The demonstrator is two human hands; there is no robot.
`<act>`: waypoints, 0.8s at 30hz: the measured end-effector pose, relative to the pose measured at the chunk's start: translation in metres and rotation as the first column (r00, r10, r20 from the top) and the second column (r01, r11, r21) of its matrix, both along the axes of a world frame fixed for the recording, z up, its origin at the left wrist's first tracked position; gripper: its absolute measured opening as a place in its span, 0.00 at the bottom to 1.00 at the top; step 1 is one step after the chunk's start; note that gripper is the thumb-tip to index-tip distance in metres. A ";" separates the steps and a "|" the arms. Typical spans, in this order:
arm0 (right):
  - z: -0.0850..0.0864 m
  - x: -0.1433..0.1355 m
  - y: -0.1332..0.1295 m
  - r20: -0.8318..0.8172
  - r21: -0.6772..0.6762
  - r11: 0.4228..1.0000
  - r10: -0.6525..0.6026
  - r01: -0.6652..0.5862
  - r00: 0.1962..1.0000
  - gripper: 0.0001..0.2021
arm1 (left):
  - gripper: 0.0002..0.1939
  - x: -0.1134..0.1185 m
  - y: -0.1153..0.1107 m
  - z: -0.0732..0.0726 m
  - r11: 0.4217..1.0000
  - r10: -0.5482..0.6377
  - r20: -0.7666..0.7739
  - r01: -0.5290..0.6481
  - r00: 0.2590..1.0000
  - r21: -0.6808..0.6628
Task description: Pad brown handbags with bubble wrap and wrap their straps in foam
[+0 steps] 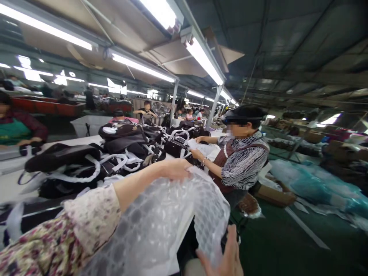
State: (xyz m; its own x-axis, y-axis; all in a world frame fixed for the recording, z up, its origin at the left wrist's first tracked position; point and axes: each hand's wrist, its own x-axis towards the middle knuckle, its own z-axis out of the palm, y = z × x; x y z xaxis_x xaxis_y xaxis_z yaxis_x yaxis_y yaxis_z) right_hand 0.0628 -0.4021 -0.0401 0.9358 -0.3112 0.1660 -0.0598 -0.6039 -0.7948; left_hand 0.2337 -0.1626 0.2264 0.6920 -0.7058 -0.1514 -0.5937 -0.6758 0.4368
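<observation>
Fingers of the left hand pinch the clear bubble-wrap sheet; the right hand (cut off below, grip unclear) touches its edge.

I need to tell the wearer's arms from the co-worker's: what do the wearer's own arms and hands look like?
The left arm has a loose floral sleeve, cream with dark red and green print, ending below the elbow. The forearm and left hand are bare, with no glove, watch or ring visible. The right hand is also bare; its sleeve is out of frame.
</observation>
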 end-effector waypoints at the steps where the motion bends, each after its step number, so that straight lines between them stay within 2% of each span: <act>1: 0.003 0.009 -0.004 -0.027 0.026 0.999 -0.034 0.035 0.999 0.44 | 0.15 0.000 0.012 0.002 1.000 0.014 -0.049 -0.015 0.999 -0.016; 2: 0.009 0.017 -0.012 -0.067 0.079 0.996 -0.024 0.029 0.997 0.38 | 0.15 0.001 0.026 0.002 0.999 0.035 -0.095 -0.039 0.995 -0.031; 4: 0.024 0.025 -0.032 -0.138 0.251 0.964 0.125 -0.087 0.983 0.27 | 0.13 0.005 0.056 -0.002 0.995 0.088 -0.175 -0.094 0.981 -0.028; 6: 0.044 0.026 -0.052 -0.146 0.382 0.902 0.273 -0.200 0.951 0.23 | 0.11 0.011 0.087 -0.009 0.992 0.126 -0.269 -0.125 0.955 0.022; 7: 0.054 0.026 -0.058 -0.145 0.406 0.883 0.319 -0.237 0.937 0.22 | 0.10 0.014 0.101 -0.015 0.991 0.136 -0.301 -0.127 0.944 0.050; 11: 0.090 0.030 -0.056 -0.161 0.313 0.884 0.410 -0.347 0.898 0.20 | 0.09 0.019 0.145 -0.040 0.987 0.160 -0.384 -0.141 0.909 0.078; 15: 0.113 0.040 -0.029 -0.133 0.121 0.891 0.451 -0.438 0.882 0.17 | 0.08 0.023 0.165 -0.062 0.956 0.217 -0.248 -0.155 0.944 0.247; 17: 0.121 0.044 -0.014 -0.147 0.072 0.870 0.492 -0.487 0.858 0.15 | 0.12 0.016 0.158 -0.066 0.945 0.215 -0.143 -0.169 0.966 0.278; 19: 0.128 0.048 0.001 -0.163 0.079 0.839 0.544 -0.539 0.823 0.14 | 0.28 -0.002 0.133 -0.067 0.968 0.155 -0.017 -0.149 0.988 0.203; 20: 0.131 0.050 0.008 -0.165 0.096 0.823 0.567 -0.559 0.807 0.14 | 0.37 -0.015 0.114 -0.068 0.987 0.077 0.076 -0.087 0.994 0.134; 22: 0.138 0.054 0.022 -0.153 0.120 0.798 0.603 -0.591 0.783 0.14 | 0.44 -0.045 0.067 -0.070 0.997 -0.072 0.155 0.070 0.985 0.021; 24: 0.142 0.057 0.033 -0.122 0.084 0.787 0.616 -0.611 0.778 0.13 | 0.39 -0.071 0.020 -0.076 0.991 -0.130 0.143 0.133 0.981 -0.010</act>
